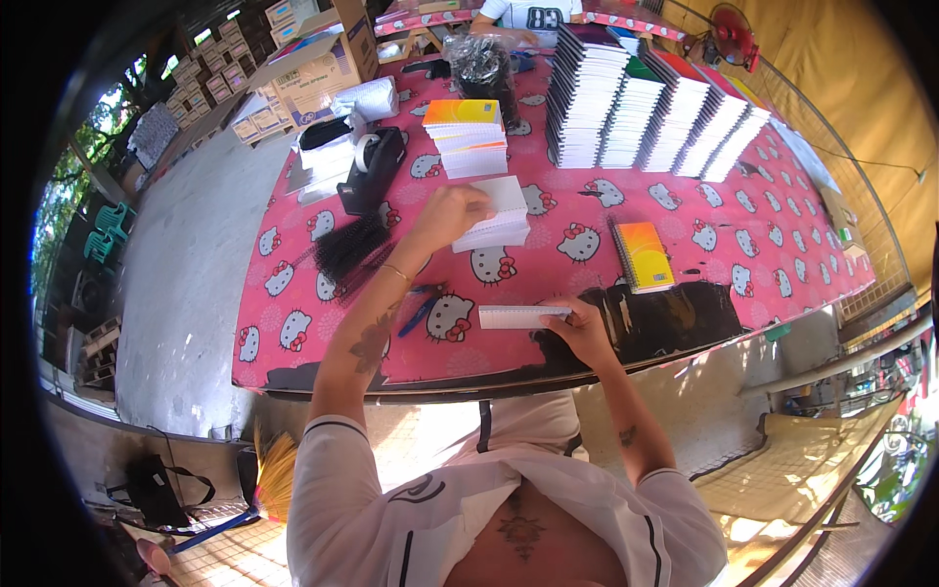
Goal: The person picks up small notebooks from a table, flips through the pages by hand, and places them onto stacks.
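Note:
My right hand (pixel 579 333) grips the end of a thin white pad of paper (pixel 509 317) with a row of punched holes, held near the table's front edge. Farther forward, my left hand (pixel 458 213) has its bent fingers closed at the left side of a stack of white punched paper (pixel 504 217); the fingertips are partly hidden. Black spiral binding coils (pixel 352 250) lie in a heap left of that forearm. Blue-handled pliers (pixel 421 311) rest between my arms. One yellow-orange spiral notebook (pixel 644 258) lies to the right.
A pile of yellow-orange pads (pixel 464 137) stands beyond my left hand, beside a black tape dispenser (pixel 374 170). Tall stacks of spiral notebooks (pixel 587 108) rise at the back right. A cardboard box (pixel 318 78) and a plastic-wrapped dark bundle (pixel 481 70) are behind. Another person (pixel 528 14) sits opposite.

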The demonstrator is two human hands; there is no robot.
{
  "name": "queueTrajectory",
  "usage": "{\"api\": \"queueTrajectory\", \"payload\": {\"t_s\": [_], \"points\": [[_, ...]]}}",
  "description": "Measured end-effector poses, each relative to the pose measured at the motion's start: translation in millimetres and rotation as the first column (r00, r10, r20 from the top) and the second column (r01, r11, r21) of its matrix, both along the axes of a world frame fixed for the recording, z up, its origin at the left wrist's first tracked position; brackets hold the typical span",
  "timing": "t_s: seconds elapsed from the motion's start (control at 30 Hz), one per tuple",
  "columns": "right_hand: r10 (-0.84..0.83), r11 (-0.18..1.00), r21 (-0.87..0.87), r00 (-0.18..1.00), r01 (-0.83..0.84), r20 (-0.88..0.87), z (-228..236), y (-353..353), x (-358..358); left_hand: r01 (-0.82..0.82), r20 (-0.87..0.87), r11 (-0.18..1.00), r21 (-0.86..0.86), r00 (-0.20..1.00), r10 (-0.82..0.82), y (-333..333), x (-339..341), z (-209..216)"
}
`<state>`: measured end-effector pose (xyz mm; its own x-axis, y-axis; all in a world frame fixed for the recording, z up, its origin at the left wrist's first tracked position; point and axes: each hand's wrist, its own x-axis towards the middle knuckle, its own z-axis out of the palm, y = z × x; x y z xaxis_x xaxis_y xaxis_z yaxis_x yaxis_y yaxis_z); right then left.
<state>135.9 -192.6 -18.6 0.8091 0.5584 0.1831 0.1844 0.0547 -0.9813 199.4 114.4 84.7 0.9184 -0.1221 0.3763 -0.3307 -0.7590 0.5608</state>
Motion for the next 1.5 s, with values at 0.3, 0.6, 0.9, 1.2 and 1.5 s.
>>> {"api": "queueTrajectory", "payload": {"t_s": [0.3, 0.6, 0.9, 1.2, 1.5], "points": [[-0.015, 0.999, 0.036, 1.0, 0.015, -0.004, 2.3, 0.3, -6.2, -0.028, 0.109, 0.969, 0.245, 0.994, 0.002, -0.6, 8.1, -5.2], [-0.092, 0.995, -0.032, 0.996, 0.092, 0.004, 7.4, 8.6, -4.0, -0.097, 0.568, 0.995, 0.019, 0.82, 0.069, -60.2, -103.1, 56.1], [0.284, 0.948, 0.187, 0.949, -0.256, -0.136, 6.1, -1.9, -7.0, -0.069, 0.423, 0.861, 0.503, 0.889, -0.176, -89.5, -151.3, -34.3], [0.038, 0.992, 0.125, 0.996, -0.028, -0.078, -2.7, 10.9, -18.2, -0.198, 0.347, 0.976, -0.091, 0.912, 0.218, -111.7, -157.0, -66.2], [-0.118, 0.991, 0.048, 0.985, 0.125, -0.124, 3.1, 8.4, -21.3, -0.229, 0.213, 0.953, -0.197, 0.939, 0.27, -46.0, -142.8, -51.6]]}}
